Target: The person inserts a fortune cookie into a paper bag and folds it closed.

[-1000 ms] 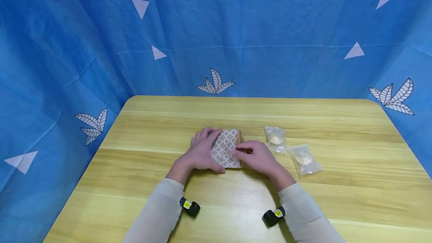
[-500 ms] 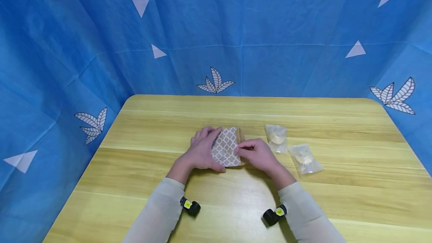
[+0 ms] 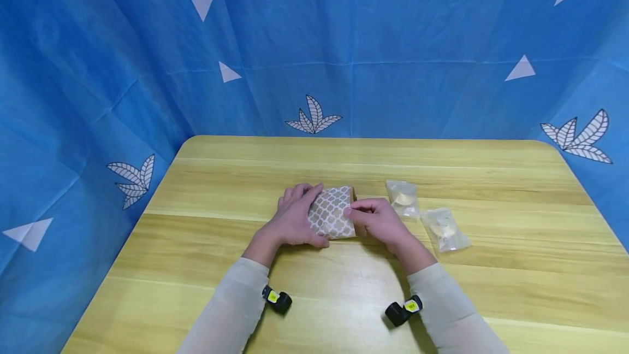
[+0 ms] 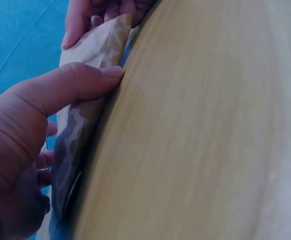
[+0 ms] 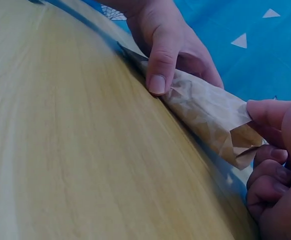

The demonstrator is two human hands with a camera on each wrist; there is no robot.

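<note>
Head view shows my left hand (image 3: pixel 294 222) gripping the patterned paper bag (image 3: pixel 331 213) mid-bench (image 3: pixel 491 266), thumb curled at its near edge, while my right hand (image 3: pixel 380 223) pinches its open end. Pull too hard and I judge the paper tears or slips. One bag, two clear packets (image 3: pixel 426 214) beside it.

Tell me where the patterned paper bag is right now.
In the head view, the patterned paper bag lies mid-table, held between the left hand and right hand, left of two clear packets.
</note>
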